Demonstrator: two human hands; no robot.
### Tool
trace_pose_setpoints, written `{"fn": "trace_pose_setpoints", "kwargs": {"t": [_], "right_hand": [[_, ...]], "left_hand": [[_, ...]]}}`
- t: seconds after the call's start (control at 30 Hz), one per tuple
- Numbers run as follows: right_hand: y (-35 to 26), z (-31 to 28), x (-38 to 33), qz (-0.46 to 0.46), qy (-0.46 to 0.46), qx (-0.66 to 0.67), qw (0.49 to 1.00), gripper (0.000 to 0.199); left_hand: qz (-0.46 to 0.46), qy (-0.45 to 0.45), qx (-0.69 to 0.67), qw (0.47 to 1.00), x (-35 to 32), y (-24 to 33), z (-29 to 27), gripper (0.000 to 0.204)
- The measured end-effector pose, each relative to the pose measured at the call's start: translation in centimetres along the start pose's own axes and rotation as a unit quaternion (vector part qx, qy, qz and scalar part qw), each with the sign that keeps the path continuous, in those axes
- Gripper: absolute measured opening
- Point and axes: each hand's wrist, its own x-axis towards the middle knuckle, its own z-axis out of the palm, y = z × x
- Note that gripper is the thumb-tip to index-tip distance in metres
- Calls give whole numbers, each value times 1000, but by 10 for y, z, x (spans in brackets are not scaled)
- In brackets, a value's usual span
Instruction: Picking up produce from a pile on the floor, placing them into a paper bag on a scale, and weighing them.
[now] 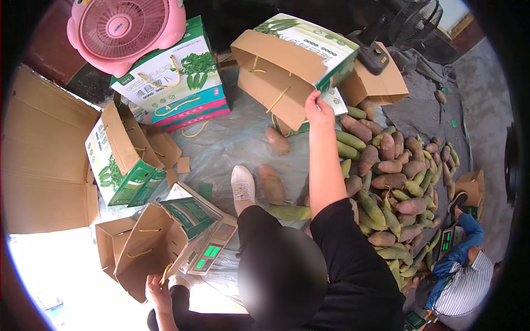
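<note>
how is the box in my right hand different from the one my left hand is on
The far box is lifted and tilted in the air, gripped at its rim by the right hand; the near box rests low beside the scale, the left hand at its yellow cord handle. Both are brown cardboard with green-and-white printed panels and open flaps.

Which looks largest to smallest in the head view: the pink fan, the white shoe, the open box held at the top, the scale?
1. Open box, held by the right hand.
2. Pink fan.
3. Scale, though it lies nearer the camera, so this is unsure.
4. White shoe.
</note>
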Motion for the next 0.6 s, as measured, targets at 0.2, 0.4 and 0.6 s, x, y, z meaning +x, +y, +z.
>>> {"fn": "trace_pose_setpoints", "kwargs": {"t": [0.2,0.4,0.6], "right_hand": [[-40,-42,-30,68,-3,2,998,19],[-56,-54,-25,53,-29,-30,998,20],[-57,-94,-19,7,-12,-227,974,18]], "left_hand": [[12,4,-10,1000,-4,-13,3,18],[13,7,11,1000,-4,1,5,19],[9,4,21,1000,0,0,4,19]]}}
